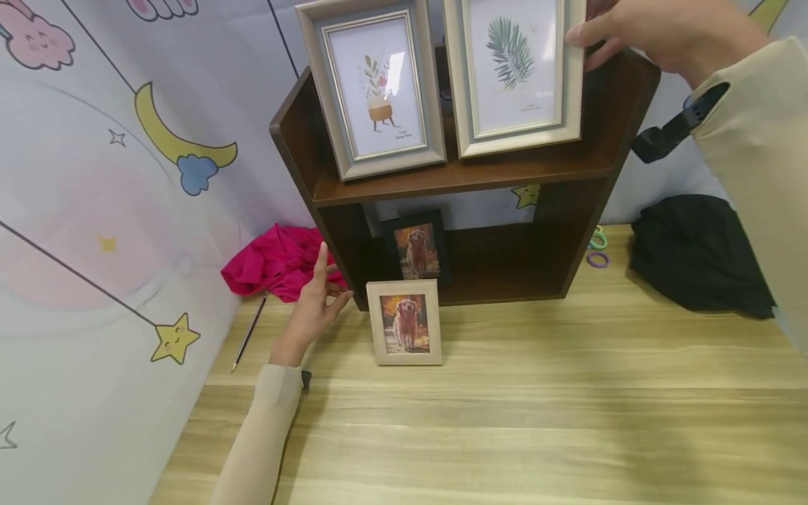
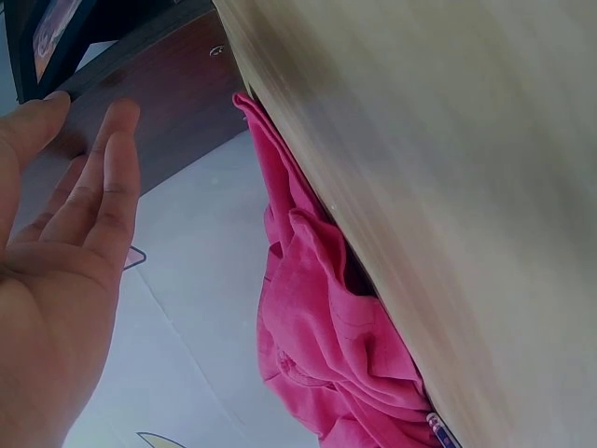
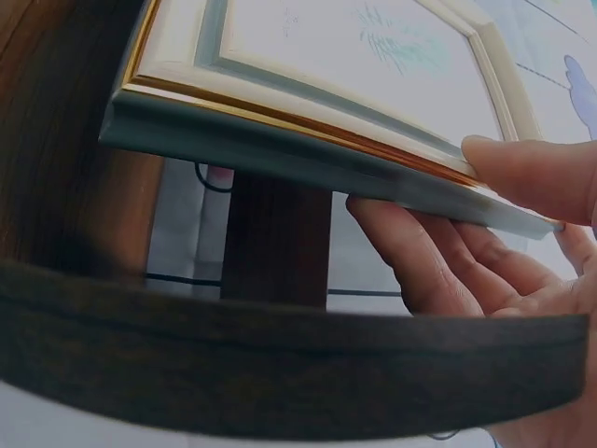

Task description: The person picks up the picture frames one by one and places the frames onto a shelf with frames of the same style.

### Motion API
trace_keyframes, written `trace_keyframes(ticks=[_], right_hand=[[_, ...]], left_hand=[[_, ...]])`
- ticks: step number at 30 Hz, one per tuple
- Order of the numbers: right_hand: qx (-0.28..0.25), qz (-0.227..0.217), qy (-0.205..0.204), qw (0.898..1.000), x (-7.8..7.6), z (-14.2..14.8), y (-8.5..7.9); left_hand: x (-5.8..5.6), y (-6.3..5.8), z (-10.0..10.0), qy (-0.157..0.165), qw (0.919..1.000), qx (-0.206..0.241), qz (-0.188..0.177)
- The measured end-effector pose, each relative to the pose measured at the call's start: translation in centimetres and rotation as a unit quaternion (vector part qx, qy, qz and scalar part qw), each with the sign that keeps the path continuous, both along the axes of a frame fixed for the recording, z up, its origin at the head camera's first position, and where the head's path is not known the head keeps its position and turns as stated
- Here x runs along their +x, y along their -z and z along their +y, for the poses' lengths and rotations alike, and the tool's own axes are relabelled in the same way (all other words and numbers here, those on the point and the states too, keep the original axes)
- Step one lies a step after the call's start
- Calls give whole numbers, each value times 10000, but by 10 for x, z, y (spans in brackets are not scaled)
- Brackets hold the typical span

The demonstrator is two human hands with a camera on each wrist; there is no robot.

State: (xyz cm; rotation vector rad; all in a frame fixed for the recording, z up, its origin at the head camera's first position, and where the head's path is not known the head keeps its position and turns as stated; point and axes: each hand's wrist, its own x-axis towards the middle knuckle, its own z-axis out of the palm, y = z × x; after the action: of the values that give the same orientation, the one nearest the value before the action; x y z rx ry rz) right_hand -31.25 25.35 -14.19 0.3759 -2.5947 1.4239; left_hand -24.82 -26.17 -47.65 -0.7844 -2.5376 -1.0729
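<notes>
My right hand (image 1: 656,35) pinches the right edge of a cream picture frame with a green leaf print (image 1: 510,66). In the right wrist view the thumb lies on the frame's front and the fingers (image 3: 420,257) are behind it. That frame stands slightly tilted on the upper level of a dark brown shelf (image 1: 467,177). Beside it stands a cream picture frame with a potted-plant print (image 1: 381,91). My left hand (image 1: 312,308) is by the shelf's lower left side, fingers extended, holding nothing; whether it touches the wood I cannot tell.
A light wooden frame with a dog picture (image 1: 407,322) stands before the shelf; a black one (image 1: 416,249) stands on its lower level. Pink cloth (image 1: 278,263) and a pencil (image 1: 250,332) lie left on the table (image 1: 505,414). Black cloth (image 1: 694,256) and colored rings (image 1: 597,259) lie right.
</notes>
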Motion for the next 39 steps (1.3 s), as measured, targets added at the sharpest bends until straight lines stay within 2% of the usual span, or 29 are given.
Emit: trace_keyframes(ticks=[8,11,16,25,34,39], right_hand=[[288,-160,50,9994,-5,0,1],[578,-177,123,9981,-6,0,1],[1225,-193,515,9909,-2,-5,0],[1806,-171,783,9803,2,-7,-1],[2103,-19,904,9734,1,-11,-3],[2138,-11,831,9733,5,-14,-4]], left_hand=[[0,-2,0,13,9999,-21,117],[0,-3,-1,9,9999,-28,122],[0,-3,-2,7,9999,-40,150],[0,-4,0,49,9998,-18,217],[0,-5,0,64,9997,-2,245],[0,-4,0,78,9997,-9,246]])
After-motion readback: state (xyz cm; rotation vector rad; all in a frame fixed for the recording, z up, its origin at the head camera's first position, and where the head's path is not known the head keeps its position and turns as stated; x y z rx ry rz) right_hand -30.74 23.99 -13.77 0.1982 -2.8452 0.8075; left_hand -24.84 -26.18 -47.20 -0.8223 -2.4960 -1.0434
